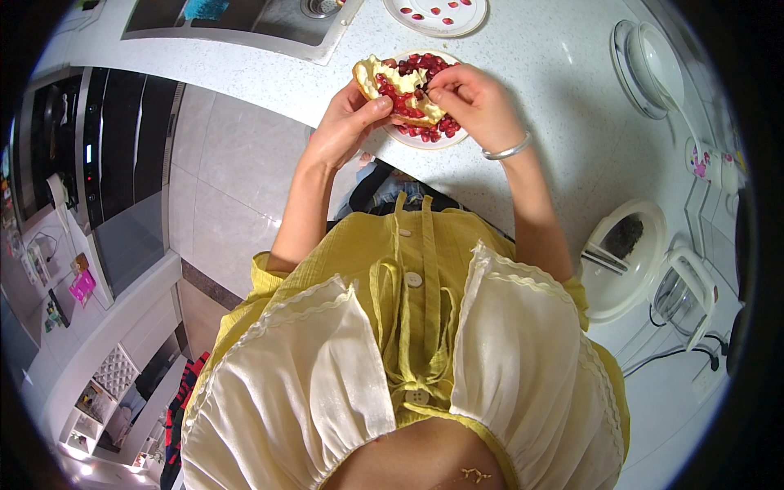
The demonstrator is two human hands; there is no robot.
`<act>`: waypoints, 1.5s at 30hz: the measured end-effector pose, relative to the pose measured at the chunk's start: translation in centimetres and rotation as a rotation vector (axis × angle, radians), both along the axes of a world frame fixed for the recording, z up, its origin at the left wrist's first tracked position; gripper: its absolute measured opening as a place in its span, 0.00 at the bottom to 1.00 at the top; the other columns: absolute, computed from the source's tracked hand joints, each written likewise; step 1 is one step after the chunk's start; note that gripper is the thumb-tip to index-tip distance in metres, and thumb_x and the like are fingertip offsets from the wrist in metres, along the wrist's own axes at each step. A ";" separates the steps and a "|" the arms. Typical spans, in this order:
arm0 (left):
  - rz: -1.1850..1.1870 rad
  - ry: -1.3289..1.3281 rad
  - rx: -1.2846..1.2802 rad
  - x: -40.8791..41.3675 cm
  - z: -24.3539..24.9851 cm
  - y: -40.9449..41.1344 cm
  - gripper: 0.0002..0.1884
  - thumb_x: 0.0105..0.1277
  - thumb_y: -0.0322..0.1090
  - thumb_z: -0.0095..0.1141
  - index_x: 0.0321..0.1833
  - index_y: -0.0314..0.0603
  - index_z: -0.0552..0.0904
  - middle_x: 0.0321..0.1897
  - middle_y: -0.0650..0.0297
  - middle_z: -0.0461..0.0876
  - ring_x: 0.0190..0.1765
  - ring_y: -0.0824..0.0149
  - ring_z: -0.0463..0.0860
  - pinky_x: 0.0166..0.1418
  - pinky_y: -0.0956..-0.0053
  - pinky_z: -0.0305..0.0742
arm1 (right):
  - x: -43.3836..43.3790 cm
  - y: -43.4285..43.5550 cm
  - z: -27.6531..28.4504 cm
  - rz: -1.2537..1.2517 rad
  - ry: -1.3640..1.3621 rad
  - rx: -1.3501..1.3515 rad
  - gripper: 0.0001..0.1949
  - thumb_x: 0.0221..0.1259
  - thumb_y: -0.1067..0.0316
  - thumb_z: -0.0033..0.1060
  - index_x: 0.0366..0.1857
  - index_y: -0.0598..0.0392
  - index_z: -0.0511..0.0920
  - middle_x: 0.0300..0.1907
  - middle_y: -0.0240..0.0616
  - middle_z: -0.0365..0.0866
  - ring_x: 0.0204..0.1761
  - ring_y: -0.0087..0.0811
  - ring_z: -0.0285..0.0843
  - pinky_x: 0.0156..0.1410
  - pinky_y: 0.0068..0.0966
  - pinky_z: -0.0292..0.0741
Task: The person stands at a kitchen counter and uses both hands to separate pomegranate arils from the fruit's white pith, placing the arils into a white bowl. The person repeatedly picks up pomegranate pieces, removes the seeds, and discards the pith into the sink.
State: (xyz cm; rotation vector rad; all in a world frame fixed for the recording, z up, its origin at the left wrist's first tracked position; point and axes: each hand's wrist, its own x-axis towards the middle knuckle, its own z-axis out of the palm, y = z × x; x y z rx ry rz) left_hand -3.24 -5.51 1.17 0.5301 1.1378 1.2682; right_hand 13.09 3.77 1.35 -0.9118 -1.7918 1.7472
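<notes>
A broken piece of pomegranate (401,101), with yellowish rind, pale pith and red seeds, is held over a small plate. My left hand (358,116) grips its left side, thumb on the front. At the piece's right edge, my right hand (474,101) has thumb and forefinger pinched together by the seeds; whether a seed is between them is hidden. Loose pomegranate seeds (429,133) cover much of the white plate (418,144) beneath, which has a thin gold rim. A silver bangle (507,147) circles my right wrist.
Beyond it stands a second plate (471,21) with a few seeds. The sink (269,24) is at the upper left. Stacked bowls with a ladle (660,67), an oval white basin (637,275) and a corded white appliance (683,294) line the right side. The counter's edge (257,104) runs diagonally.
</notes>
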 end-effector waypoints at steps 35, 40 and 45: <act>-0.100 0.040 -0.021 0.3 -0.3 0.8 0.28 0.60 0.49 0.47 0.52 0.30 0.64 0.45 0.54 0.72 0.45 0.65 0.75 0.51 0.67 0.71 | -0.5 0.4 -1.9 0.127 -0.166 0.062 0.04 0.51 0.76 0.51 0.29 0.61 0.70 0.23 0.28 0.72 0.24 0.15 0.68 0.27 0.12 0.66; -0.045 0.098 -0.072 0.6 -0.3 0.8 0.23 0.62 0.48 0.43 0.48 0.32 0.68 0.36 0.59 0.74 0.38 0.70 0.75 0.46 0.74 0.71 | -0.3 0.3 -0.5 -0.043 -0.188 0.188 0.12 0.45 0.65 0.59 0.32 0.60 0.72 0.21 0.35 0.75 0.23 0.22 0.71 0.29 0.20 0.69; -0.010 0.129 -0.051 1.4 0.3 1.3 0.21 0.63 0.47 0.41 0.45 0.33 0.70 0.33 0.62 0.75 0.34 0.72 0.75 0.42 0.78 0.71 | -1.3 -0.4 -0.7 0.001 0.005 0.114 0.24 0.41 0.52 0.65 0.37 0.60 0.70 0.26 0.38 0.74 0.24 0.25 0.71 0.30 0.21 0.70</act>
